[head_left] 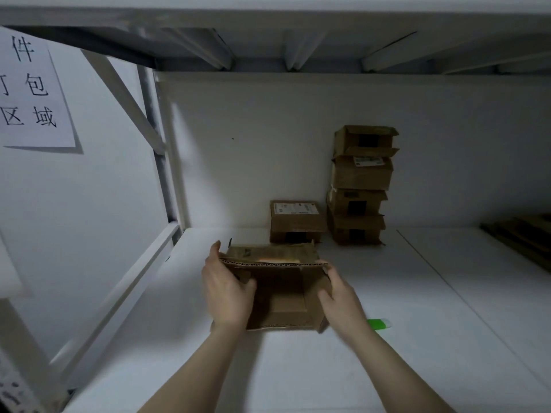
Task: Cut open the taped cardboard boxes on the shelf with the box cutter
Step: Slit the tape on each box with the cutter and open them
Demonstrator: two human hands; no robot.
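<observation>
Box cutter: the green box cutter (379,324) is laid flat on the white shelf (298,368), just right of the right wrist and partly hidden by it; no hand is on it.
Long axis: left to right, along the near edge of the shelf.
Nearer hand: the right hand (340,296); for its grip the cutter lies back and to the right.
Grip, right: the right wall of the front box (283,296) is pinched, thumb inside.
Grip, left: the left wall is pinched in the same way by the left hand (228,289).
Front box: it is already open, flaps up, in the middle of the shelf.
Single box (296,223): it is placed behind, at the back wall, with a label on top.
Stack (359,186): it is touching that box on the right; the top flaps are loose.
Count: one cutter; six boxes, namely one held, one single and four stacked. Whether tape remains on them cannot be told.
</observation>
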